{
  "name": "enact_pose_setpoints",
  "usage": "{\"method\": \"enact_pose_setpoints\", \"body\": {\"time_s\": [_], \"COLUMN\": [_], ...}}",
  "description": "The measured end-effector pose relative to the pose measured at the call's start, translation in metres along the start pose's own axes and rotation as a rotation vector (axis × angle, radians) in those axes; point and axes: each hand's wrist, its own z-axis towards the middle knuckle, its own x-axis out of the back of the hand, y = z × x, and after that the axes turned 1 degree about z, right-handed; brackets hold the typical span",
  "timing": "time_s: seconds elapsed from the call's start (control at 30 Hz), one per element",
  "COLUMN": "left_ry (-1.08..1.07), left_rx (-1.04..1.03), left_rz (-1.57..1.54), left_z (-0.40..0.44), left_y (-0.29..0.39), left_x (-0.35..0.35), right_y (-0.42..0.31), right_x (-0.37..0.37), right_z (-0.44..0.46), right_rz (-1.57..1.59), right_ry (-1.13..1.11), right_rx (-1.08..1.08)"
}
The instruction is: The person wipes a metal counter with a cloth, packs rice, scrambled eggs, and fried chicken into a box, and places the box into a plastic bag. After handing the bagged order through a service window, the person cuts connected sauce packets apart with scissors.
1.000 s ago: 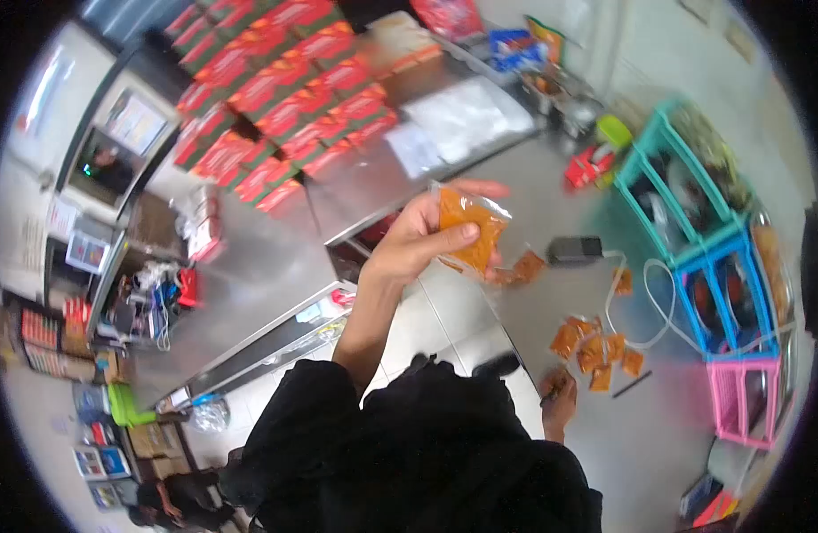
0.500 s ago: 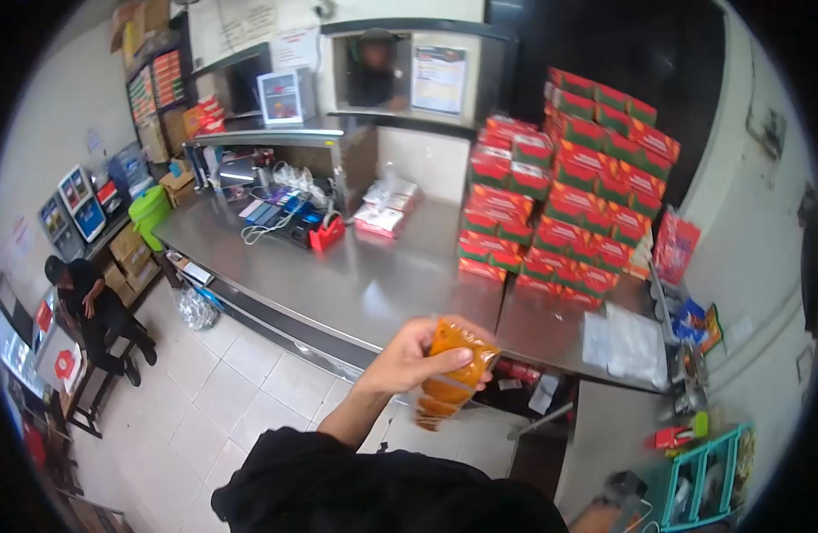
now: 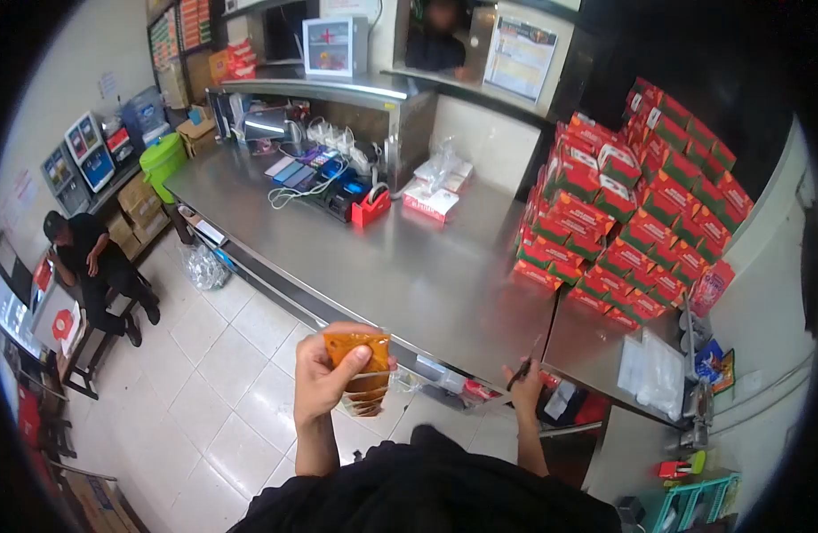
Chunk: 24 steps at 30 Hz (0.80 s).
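Observation:
My left hand point(image 3: 318, 380) is closed around a strip of orange-brown sauce sachets point(image 3: 370, 384), thumb pressed over the front. The top sachet shows orange, and several more hang folded below it. Over the front edge of the steel counter point(image 3: 426, 293), my right hand point(image 3: 527, 391) grips a pair of scissors point(image 3: 521, 371) by the dark handles. Their thin blades point up and away from me. The scissors and the sachets are well apart.
Red and green boxes point(image 3: 644, 213) are stacked high at the counter's right. A red tape dispenser point(image 3: 371, 209), phones and cables sit further back. Clear plastic bags point(image 3: 653, 369) lie at the right end. A seated person point(image 3: 98, 266) is at the far left, another behind the window.
My left hand has moved left with the sachets. My right hand has risen from the lower right to the counter edge, now with scissors in it. The view has shifted.

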Motion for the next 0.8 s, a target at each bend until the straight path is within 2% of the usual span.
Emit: {"method": "enact_pose_setpoints", "body": {"time_s": [0.13, 0.23, 0.37, 0.43, 0.47, 0.63, 0.67, 0.77, 0.8], "left_ry": [0.015, 0.031, 0.064, 0.014, 0.001, -0.164, -0.180, -0.081, -0.084], "left_rx": [-0.027, -0.040, -0.147, -0.157, -0.143, -0.087, -0.023, 0.108, 0.215], "left_rz": [-0.028, -0.039, 0.035, 0.026, 0.024, 0.061, -0.053, 0.188, 0.033], "left_z": [0.053, 0.101, 0.184, 0.236, 0.261, 0.368, 0.381, 0.409, 0.419], "left_y": [-0.023, -0.042, -0.066, -0.081, -0.086, -0.124, -0.135, -0.175, -0.186], "left_x": [0.021, 0.036, 0.055, 0.070, 0.076, 0.097, 0.106, 0.127, 0.124], "right_y": [0.025, -0.018, -0.018, -0.017, -0.022, -0.070, -0.076, -0.083, -0.082], "right_x": [-0.025, -0.047, -0.123, -0.172, -0.193, -0.256, -0.266, -0.294, -0.300], "right_z": [0.023, 0.053, 0.116, 0.157, 0.175, 0.270, 0.286, 0.331, 0.347], "right_rz": [0.130, 0.338, 0.333, 0.472, 0.537, 0.381, 0.375, 0.378, 0.347], "right_ry": [0.076, 0.057, 0.062, 0.105, 0.123, 0.039, 0.014, 0.005, -0.007], "right_rx": [-0.166, -0.336, -0.312, -0.248, -0.220, -0.318, -0.341, -0.307, -0.299]}}
